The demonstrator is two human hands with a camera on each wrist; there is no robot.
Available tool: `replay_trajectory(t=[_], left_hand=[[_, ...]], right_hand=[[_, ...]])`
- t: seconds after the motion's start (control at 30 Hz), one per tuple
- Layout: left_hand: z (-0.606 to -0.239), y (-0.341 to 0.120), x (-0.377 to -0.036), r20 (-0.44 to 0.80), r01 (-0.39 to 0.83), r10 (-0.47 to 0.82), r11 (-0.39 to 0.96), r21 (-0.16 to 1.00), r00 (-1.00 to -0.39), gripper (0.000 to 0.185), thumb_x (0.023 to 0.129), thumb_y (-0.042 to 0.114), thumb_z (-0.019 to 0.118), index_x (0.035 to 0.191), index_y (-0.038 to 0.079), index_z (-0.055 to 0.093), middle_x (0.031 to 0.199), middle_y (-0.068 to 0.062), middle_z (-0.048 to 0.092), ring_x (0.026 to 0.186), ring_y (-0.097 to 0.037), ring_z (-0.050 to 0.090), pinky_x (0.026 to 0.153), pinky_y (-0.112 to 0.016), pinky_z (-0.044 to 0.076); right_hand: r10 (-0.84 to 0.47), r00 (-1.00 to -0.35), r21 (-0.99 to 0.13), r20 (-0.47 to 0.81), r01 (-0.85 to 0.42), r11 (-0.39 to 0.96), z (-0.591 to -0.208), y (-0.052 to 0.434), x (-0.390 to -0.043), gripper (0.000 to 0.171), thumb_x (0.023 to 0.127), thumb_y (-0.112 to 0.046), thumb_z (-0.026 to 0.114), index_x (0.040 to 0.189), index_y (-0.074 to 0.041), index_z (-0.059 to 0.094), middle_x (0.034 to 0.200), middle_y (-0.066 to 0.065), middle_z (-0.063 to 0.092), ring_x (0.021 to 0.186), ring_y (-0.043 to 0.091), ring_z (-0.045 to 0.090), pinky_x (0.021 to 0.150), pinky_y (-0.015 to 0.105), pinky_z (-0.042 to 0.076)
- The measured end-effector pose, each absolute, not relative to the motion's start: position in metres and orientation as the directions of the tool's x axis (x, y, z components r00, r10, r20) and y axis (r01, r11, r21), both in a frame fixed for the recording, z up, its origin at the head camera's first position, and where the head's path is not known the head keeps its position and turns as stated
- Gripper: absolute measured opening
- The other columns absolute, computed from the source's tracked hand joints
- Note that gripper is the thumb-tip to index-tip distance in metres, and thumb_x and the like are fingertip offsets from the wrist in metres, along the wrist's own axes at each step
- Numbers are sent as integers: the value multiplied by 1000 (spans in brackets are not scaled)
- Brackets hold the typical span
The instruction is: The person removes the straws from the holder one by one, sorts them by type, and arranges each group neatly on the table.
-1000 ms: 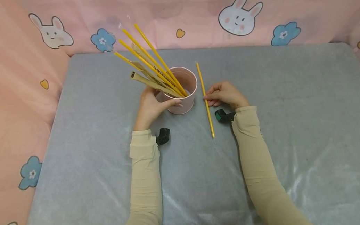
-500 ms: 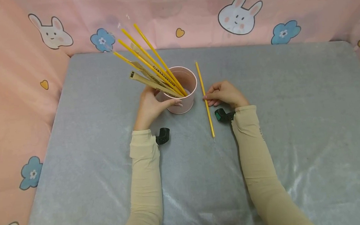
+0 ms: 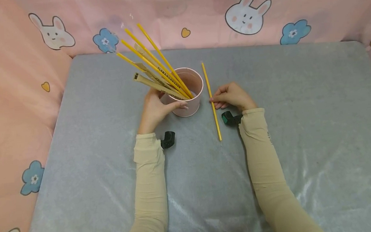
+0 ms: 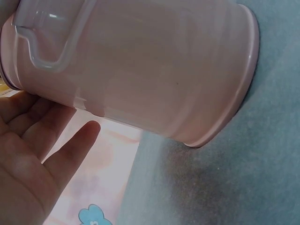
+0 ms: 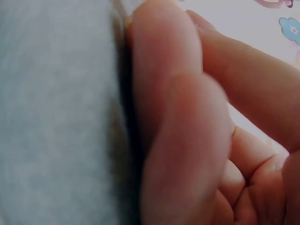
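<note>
A pink bucket-like cup [image 3: 188, 108] stands on the grey cloth, and my left hand [image 3: 155, 110] holds it from the left, thumb across its near side. Leaning to the left inside it are several yellow straws [image 3: 154, 46] in clear wrappers and several straws in brown printed paper sleeves [image 3: 147, 81]. To the right of the cup, one yellow straw [image 3: 216, 122] lies lengthwise on the cloth. My right hand [image 3: 231, 96] pinches it near its middle. In the right wrist view, curled fingers [image 5: 187, 150] sit close to the cloth and hide most of the straw.
A grey cloth [image 3: 90, 180] covers the table. Behind it and at the left hangs a pink curtain [image 3: 152, 10] printed with rabbits and blue flowers. Each wrist carries a small black camera [image 3: 168, 140] on its inner side.
</note>
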State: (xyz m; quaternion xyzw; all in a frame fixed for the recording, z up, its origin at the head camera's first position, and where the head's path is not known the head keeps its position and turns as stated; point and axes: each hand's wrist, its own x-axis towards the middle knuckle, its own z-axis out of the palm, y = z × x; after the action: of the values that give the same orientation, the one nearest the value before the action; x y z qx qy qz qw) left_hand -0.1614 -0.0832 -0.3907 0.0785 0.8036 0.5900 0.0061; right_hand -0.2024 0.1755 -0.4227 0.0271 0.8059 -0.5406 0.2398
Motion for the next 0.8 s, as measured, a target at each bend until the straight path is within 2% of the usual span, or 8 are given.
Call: replay_trajectory(t=[0.43,0.8], left_hand=[[-390,-82,-161,84,117,130,278,953,-988,70,66,17,87,125,2,52,120,-9,57,117,-18,53,102,-28,40],[-390,-83,-162,82,119,133,295,948,-988,72,66,16,88,126,3,50,121,-8,57,118,-17,52,102,-29,40]], right_hand=[[-206,-885,-855,-418,307,417,-422,176,-203,17,81,-10,75,84,6,69,65,6,67,55,13,64,50,23,54],[-214,-883,-854,-418,302,423,-424,180,-204,19,82,-8,73,87,9,66,65,7,66,54,12,62,50,23,54]])
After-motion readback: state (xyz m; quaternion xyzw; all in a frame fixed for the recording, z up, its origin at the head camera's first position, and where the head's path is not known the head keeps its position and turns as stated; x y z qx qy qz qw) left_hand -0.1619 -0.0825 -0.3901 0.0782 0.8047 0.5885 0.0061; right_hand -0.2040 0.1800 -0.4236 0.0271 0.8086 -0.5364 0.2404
